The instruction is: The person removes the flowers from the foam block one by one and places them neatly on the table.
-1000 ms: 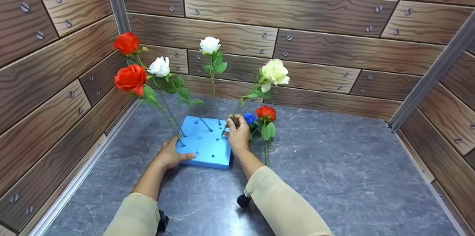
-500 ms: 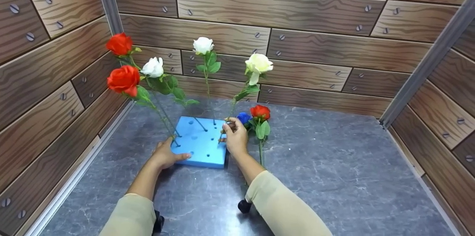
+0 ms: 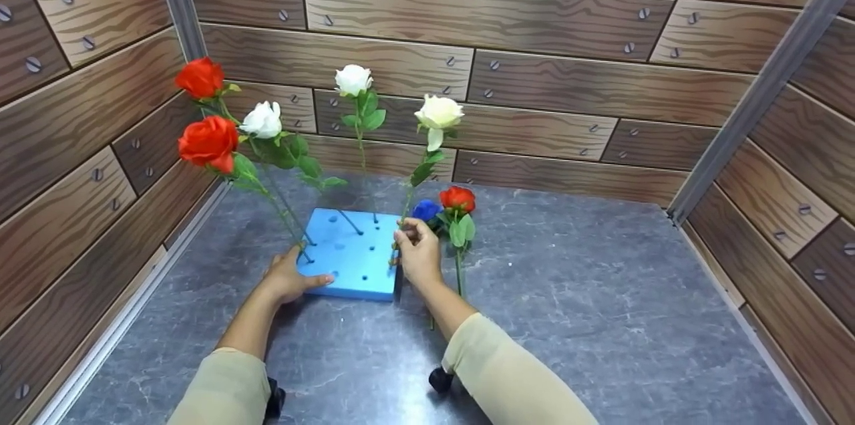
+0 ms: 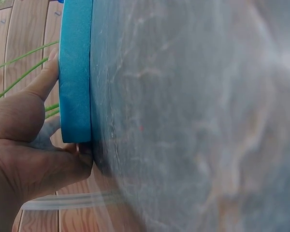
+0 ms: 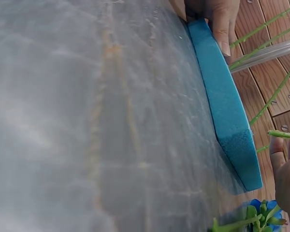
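Observation:
My left hand (image 3: 286,278) grips the near left corner of a blue foam block (image 3: 344,264), thumb on its top and fingers at its side. Between thumb and fingers, my right hand (image 3: 421,256) pinches the stem of a cream rose (image 3: 439,112). That rose stands nearly upright over the block's right edge. In the right wrist view the cut end of its stem (image 5: 276,133) shows free, apart from the block's top. Two red roses (image 3: 208,143) and two white roses (image 3: 353,80) stand with their stems in holes of the block.
Right of the block, a red rose (image 3: 458,199) and a blue flower (image 3: 426,210) lie on the grey marbled table (image 3: 568,305), partly behind my right hand. Wood-patterned walls (image 3: 534,91) with metal corner posts (image 3: 755,84) enclose the table. Unfilled holes dot the block's top.
The cream rose has swung from leaning right to nearly upright. My right hand has shifted slightly toward the block's near right edge. The left hand keeps its hold; the head view has turned slightly right.

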The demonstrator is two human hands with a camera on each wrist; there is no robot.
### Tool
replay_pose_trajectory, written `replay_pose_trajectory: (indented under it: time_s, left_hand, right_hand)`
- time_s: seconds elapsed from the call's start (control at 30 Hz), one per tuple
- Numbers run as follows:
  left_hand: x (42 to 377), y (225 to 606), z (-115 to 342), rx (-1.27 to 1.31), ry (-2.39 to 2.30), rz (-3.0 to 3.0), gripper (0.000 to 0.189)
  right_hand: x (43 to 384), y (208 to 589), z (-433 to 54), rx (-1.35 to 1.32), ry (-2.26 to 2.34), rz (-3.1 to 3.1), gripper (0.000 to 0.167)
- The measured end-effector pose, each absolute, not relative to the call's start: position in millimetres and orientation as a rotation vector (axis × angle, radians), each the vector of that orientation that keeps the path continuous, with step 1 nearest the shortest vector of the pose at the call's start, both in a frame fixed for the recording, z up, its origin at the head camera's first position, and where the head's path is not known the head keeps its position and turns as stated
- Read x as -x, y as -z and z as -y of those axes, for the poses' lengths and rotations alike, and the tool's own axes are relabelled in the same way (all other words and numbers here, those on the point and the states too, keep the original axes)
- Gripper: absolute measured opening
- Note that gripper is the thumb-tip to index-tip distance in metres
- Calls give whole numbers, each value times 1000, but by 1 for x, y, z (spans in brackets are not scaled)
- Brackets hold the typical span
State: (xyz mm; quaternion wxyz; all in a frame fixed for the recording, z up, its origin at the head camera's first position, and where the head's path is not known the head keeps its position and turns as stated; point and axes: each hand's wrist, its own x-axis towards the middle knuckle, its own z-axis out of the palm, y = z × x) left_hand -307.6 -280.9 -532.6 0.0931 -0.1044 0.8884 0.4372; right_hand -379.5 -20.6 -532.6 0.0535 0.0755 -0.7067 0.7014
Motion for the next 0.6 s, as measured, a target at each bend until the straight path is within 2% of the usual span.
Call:
replay_pose_trajectory:
  time_s: [0.33, 0.6]
  left_hand:
    - [306, 533, 282, 303, -1291, -2639, 117]
    - [308, 534, 281, 300, -1287, -2643, 115]
  right_hand:
    - [367, 535, 10, -269, -2095, 2207, 31]
    - [361, 536, 0, -200, -2139, 2187, 31]
